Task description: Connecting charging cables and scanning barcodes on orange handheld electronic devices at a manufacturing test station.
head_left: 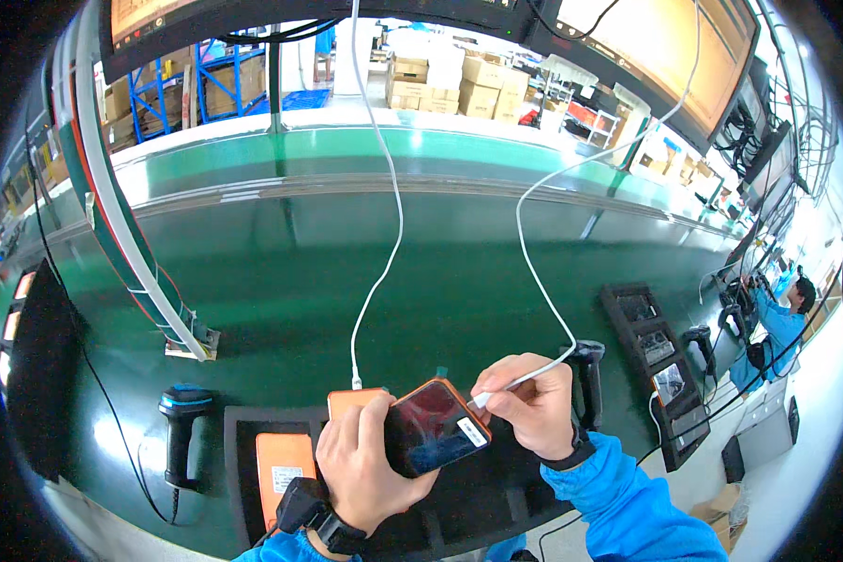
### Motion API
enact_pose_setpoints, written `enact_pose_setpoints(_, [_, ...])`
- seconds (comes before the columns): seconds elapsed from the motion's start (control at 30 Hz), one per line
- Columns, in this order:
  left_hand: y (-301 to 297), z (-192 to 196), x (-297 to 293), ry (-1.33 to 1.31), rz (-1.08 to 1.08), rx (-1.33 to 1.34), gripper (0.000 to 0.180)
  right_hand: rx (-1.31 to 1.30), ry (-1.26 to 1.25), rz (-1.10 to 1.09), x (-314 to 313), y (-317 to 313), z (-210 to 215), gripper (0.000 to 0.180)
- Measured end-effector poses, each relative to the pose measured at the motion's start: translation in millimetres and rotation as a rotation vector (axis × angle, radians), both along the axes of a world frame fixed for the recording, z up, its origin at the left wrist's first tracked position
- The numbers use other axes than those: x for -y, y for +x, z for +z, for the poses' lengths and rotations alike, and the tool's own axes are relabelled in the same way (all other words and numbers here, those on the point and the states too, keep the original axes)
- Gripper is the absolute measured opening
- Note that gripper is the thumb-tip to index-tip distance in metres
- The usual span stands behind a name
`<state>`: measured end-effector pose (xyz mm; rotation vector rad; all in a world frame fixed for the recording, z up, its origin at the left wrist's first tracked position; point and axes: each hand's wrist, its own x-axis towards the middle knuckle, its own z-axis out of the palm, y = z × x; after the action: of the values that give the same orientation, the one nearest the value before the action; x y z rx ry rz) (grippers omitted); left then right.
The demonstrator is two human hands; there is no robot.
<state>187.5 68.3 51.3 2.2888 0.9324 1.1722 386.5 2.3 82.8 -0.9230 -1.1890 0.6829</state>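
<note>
My left hand [361,459] is closed around the edge of a smartphone [428,421] with an orange frame, a dark screen and a small white label. The phone is tilted. Between thumb and fingers, my right hand [532,403] pinches the plug end of a white cable [554,323] at the phone's upper right edge; whether the plug is in a port I cannot tell. Behind my left fingers lies an orange phone [347,401], with a second white cable [391,253] attached at its top. An orange-backed phone [282,465] with a white label sits in the black tray [241,440] below my hands.
A barcode scanner [183,436] stands left of the tray, another dark scanner [587,375] beside my right wrist. Farther right is a black tray [618,302] with several devices. Monitors [646,56] hang above the green table [281,328]. A co-worker in blue [776,328] is at the right.
</note>
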Motion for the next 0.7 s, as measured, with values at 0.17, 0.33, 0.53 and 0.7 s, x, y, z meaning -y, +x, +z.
enact_pose_setpoints(0.17, [-0.6,1.5,3.7,0.031,0.023,-0.047,0.076,0.105,-0.081,0.019,5.4,7.2,4.6,0.010])
enact_pose_setpoints(0.33, [-0.4,4.8,2.6,0.113,0.010,-0.029,0.069,0.125,-0.079,0.090,3.4,12.5,1.9,0.013])
enact_pose_setpoints(0.53, [-4.5,4.0,4.1,0.025,-0.019,-0.069,0.077,0.149,-0.095,0.137,-0.1,17.3,-5.6,0.014])
enact_pose_setpoints(0.7, [0.0,5.0,1.7,0.060,-0.004,-0.021,0.069,0.031,-0.097,0.079,-4.0,10.8,-15.1,0.032])
